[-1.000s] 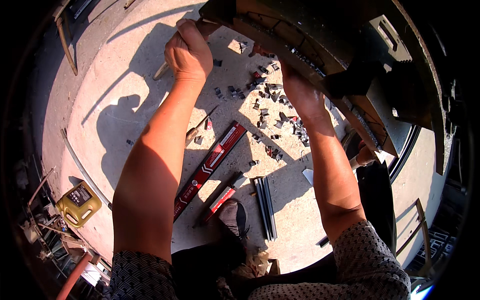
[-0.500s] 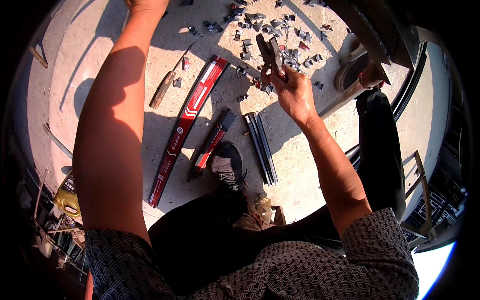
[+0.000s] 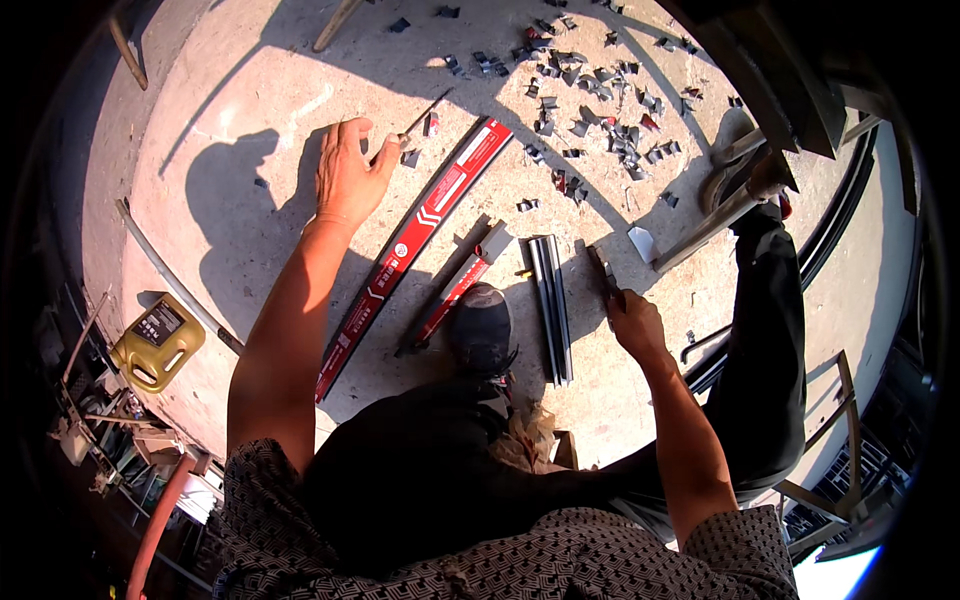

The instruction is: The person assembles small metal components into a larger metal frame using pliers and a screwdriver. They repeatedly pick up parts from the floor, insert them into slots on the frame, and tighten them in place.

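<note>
My left hand (image 3: 350, 175) is low over the ground, fingers curled and thumb out around the hidden wooden handle of a slim pointed tool (image 3: 428, 112). The tool's thin dark shaft sticks out past my thumb. Beside it lie a small red-and-dark offcut (image 3: 431, 124) and a dark offcut (image 3: 410, 158). Closed round a dark pair of pliers (image 3: 601, 270), my right hand (image 3: 637, 325) is to the right of the grey channel strips (image 3: 550, 310). The jaws point away from me, seen edge-on. Between my hands lies a long red-and-black strip (image 3: 400, 250).
A shorter red-and-grey piece (image 3: 463, 285) lies by my shoe (image 3: 482, 325). Many dark offcuts (image 3: 600, 90) are scattered at the far side. A gold jug (image 3: 160, 343) stands at left. Metal legs (image 3: 715, 205) and long dark strips (image 3: 835, 215) are at right.
My left hand has come back from the far edge to the pointed tool's handle. My right hand has drawn nearer my body with the pliers, away from the offcuts.
</note>
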Tool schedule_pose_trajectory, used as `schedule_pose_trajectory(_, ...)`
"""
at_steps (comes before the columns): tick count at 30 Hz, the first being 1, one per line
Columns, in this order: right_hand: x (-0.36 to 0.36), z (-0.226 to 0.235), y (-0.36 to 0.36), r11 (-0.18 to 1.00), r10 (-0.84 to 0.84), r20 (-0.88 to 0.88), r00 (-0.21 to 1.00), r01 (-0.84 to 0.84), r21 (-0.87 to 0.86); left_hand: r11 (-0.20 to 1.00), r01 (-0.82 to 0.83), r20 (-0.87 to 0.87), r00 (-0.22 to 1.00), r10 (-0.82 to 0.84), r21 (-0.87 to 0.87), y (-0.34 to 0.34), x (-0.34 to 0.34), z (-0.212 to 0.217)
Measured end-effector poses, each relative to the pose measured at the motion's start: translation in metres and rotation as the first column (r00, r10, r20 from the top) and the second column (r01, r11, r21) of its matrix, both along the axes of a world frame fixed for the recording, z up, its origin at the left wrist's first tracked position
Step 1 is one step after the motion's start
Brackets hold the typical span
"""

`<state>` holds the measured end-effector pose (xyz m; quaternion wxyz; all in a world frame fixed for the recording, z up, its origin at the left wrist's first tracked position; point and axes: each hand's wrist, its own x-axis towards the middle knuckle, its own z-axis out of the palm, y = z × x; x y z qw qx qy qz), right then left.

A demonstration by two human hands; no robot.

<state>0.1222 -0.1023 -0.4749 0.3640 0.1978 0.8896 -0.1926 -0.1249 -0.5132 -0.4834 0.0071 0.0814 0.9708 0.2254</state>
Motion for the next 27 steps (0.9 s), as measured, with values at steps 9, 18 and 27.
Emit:
schedule_pose_trajectory(9, -0.040, 0.057, 0.004, 0.989, -0.091, -0.656, 0.750, 0.147, 0.031, 0.980, 0.016, 0.222, 0.975, 0.029, -0.197, -0.015, 0.030, -0.029)
schedule_pose_trajectory(18, -0.100, 0.109, 0.039, 0.965, -0.119, -0.805, 0.582, 0.259, 0.045, 0.992, -0.058, 0.069, 0.996, 0.051, 0.116, 0.004, 0.026, -0.013)
schedule_pose_trajectory(27, -0.156, 0.081, 0.038, 0.739, -0.657, -0.559, 0.505, 0.285, -0.610, 0.938, -0.014, -0.088, 0.995, 0.047, 0.347, 0.027, 0.015, 0.010)
